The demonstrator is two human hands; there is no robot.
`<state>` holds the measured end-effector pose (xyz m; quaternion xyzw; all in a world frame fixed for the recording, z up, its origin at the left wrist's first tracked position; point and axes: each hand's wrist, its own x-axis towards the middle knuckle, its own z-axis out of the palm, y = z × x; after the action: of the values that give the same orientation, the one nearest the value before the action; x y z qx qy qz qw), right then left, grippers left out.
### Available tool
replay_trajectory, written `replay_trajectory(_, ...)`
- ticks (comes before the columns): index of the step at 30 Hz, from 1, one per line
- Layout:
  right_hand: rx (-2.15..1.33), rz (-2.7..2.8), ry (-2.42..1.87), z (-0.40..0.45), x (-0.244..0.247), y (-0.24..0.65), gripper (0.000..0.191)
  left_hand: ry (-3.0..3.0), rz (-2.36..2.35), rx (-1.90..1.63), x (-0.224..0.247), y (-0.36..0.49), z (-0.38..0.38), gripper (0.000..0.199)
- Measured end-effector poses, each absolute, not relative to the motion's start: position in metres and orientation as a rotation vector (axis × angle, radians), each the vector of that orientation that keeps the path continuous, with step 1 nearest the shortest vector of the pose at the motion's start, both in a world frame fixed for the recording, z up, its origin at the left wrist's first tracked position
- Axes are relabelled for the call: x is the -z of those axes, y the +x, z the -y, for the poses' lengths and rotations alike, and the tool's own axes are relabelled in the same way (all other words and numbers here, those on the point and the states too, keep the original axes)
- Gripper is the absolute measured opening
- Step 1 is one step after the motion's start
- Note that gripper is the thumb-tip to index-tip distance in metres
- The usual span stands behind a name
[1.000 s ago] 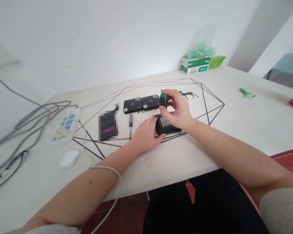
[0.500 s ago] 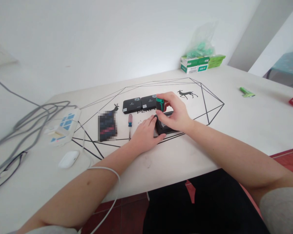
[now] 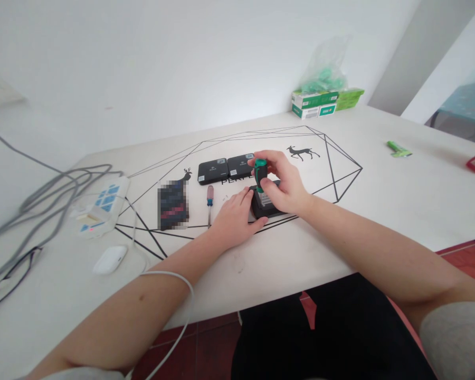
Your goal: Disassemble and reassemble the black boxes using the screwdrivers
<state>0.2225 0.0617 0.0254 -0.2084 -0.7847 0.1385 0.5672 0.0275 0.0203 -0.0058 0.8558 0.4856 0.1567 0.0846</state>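
Note:
My right hand [image 3: 282, 182] is closed round the thick black-and-green handle of a screwdriver [image 3: 260, 175], held upright over a black device case [image 3: 257, 210]. The case lies on the table, and a grey labelled part shows inside it. Just where the screwdriver's tip touches is too small to make out. My left hand [image 3: 235, 219] grips the left end of the case, fingers at its far corner and thumb along the near edge. A second screwdriver [image 3: 209, 196] with a clear reddish-and-blue handle lies left of that hand.
Two flat black boxes [image 3: 213, 171] sit side by side behind my hands. Farther left are a blurred-out patch [image 3: 173, 206], a white power strip [image 3: 105, 206], grey cables [image 3: 59, 206] and a white earbud case [image 3: 110, 259]. Green-and-white boxes [image 3: 314, 98] stand by the wall.
My right fingers have shifted on the screwdriver, and its handle now stands more upright and shows more. My left hand stays on the case.

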Motion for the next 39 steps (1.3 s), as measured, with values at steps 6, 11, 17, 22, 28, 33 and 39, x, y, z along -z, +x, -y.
replay_trajectory(6, -0.215, 1.828, -0.519, -0.065, -0.032, 0.221, 0.035, 2.573, -1.424, -0.446, 0.005, 0.028, -0.02, 0.076)
replay_trajectory(11, -0.196, 1.797, -0.544, -0.07, -0.031, 0.218, 0.038, 2.583, -1.426, -0.432, 0.004, 0.028, -0.021, 0.078)
replay_trajectory(17, -0.317, 1.77, -0.514, -0.067, -0.025, 0.22, 0.043, 2.581, -1.445, -0.435, 0.005, 0.027, -0.02, 0.079)
replay_trajectory(22, -0.404, 1.807, -0.473, -0.063, -0.027, 0.224, 0.039, 2.582, -1.496, -0.405, 0.008, 0.027, -0.021, 0.081)
replay_trajectory(28, -0.234, 1.846, -0.464, -0.063, -0.033, 0.223, 0.038, 2.592, -1.493, -0.394, 0.007, 0.028, -0.02, 0.08)
replay_trajectory(33, -0.098, 1.775, -0.468, -0.067, -0.037, 0.225, 0.032, 2.591, -1.488, -0.397, 0.005, 0.028, -0.02, 0.081)
replay_trajectory(39, -0.192, 1.774, -0.409, -0.063, -0.04, 0.222, 0.021, 2.596, -1.492, -0.384, 0.004, 0.029, -0.019, 0.079)
